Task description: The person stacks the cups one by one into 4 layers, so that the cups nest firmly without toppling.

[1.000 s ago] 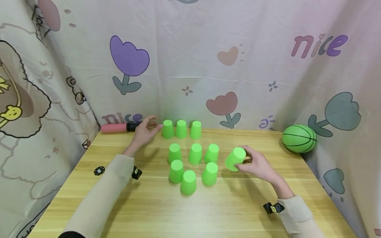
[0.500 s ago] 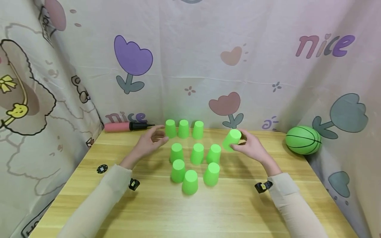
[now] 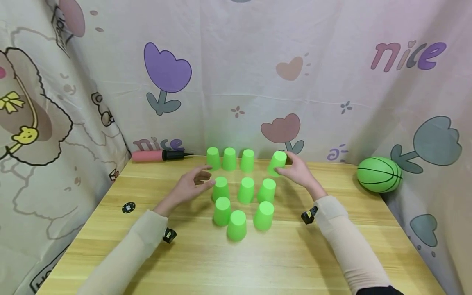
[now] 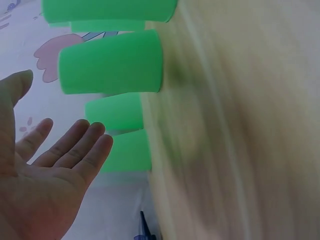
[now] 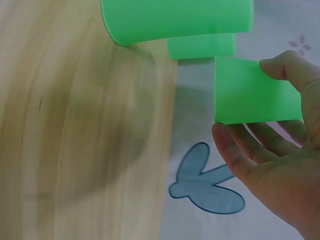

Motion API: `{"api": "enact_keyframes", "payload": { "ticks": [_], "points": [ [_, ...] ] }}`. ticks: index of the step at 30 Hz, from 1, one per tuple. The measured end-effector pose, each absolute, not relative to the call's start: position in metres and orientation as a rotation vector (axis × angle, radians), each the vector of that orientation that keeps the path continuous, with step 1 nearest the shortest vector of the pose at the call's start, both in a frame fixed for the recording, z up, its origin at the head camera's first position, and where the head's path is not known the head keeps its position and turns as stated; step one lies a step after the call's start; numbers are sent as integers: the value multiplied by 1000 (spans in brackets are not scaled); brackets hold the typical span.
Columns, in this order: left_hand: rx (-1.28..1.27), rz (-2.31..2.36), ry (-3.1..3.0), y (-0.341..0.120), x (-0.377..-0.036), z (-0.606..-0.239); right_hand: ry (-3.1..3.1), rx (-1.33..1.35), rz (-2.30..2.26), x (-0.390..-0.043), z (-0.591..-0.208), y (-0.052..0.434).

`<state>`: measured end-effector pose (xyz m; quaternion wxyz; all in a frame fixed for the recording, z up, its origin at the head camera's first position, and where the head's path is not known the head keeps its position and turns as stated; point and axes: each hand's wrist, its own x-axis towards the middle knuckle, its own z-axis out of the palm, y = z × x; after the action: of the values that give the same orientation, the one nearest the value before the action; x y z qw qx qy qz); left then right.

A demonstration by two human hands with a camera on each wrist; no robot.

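Note:
My right hand (image 3: pixel 298 171) grips a green cup (image 3: pixel 277 164) between thumb and fingers near the table's back edge. In the right wrist view the held cup (image 5: pixel 250 92) shows a gap between it and the tabletop. Three upside-down green cups stand in a back row, its rightmost cup (image 3: pixel 247 160) left of the held one. A middle row includes a centre cup (image 3: pixel 246 190), and nearer me are three more, one a front cup (image 3: pixel 237 226). My left hand (image 3: pixel 189 186) is empty, fingers spread loosely, beside the middle row's left cup (image 3: pixel 221 189).
A pink and black hand pump (image 3: pixel 155 155) lies along the back left edge of the wooden table (image 3: pixel 280 262). A black chip (image 3: pixel 128 207) lies at the left. A green ball (image 3: pixel 379 174) sits at the right edge. A printed curtain (image 3: pixel 228 61) hangs behind.
My right hand has carried its cup from the right of the middle row back and leftward, toward the back row. My left hand has come nearer me and rightward, from the back row toward the middle row.

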<state>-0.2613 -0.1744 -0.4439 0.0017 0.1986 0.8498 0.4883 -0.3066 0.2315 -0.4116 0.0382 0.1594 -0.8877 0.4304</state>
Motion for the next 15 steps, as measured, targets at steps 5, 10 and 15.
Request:
{"api": "enact_keyframes", "payload": {
  "ticks": [5,10,15],
  "points": [
    [607,1508,2651,-172,-260,-449,-2726,469,1361,-322,-420,221],
    [650,1479,2645,-171,-260,-455,-2758,430,1367,-333,-428,209],
    [676,1469,2637,-168,-260,-458,-2806,412,1331,-340,-437,203]
  ]
}}
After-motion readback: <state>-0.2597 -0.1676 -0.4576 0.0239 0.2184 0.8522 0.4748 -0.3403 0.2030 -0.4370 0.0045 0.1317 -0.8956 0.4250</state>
